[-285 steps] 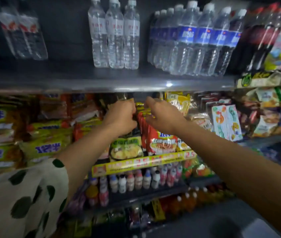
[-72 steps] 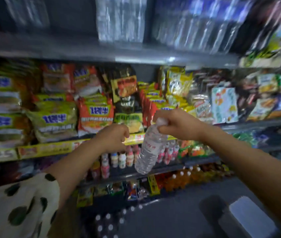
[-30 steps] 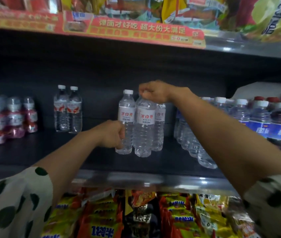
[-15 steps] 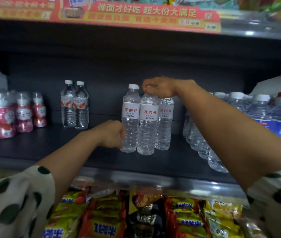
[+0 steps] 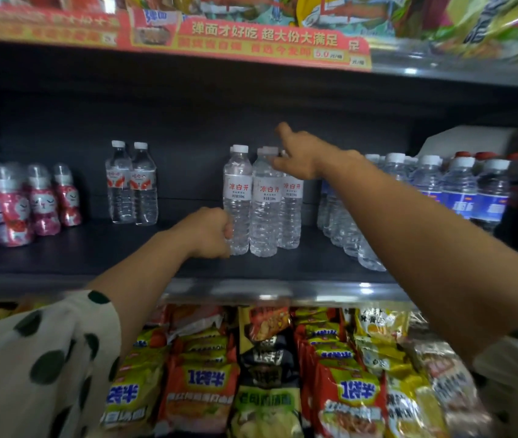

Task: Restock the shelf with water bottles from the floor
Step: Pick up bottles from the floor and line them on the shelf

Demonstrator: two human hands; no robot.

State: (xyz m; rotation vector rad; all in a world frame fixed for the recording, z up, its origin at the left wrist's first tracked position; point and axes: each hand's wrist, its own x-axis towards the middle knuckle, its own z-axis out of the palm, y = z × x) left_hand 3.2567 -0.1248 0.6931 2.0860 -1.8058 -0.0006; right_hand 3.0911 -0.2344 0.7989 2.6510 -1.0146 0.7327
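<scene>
Three clear water bottles with white labels and red characters stand together in the middle of the dark shelf [image 5: 125, 254]: a left bottle [image 5: 237, 197], a middle bottle [image 5: 265, 216] and a right bottle [image 5: 292, 216] slightly behind. My left hand [image 5: 210, 232] is curled into a fist, its knuckles against the lower side of the left bottle. My right hand [image 5: 298, 156] hovers at the bottle caps with fingers spread and lifted, holding nothing.
Two more clear bottles [image 5: 131, 184] stand further left, pink drink bottles [image 5: 14, 203] at the far left. Blue-labelled water bottles [image 5: 460, 197] fill the right. A red price strip [image 5: 251, 39] edges the shelf above; snack packets [image 5: 264, 374] fill the one below.
My right hand has let go of the middle bottle's cap and lifted with fingers spread. The bottle stays standing on the shelf. My left hand has stayed by the left bottle.
</scene>
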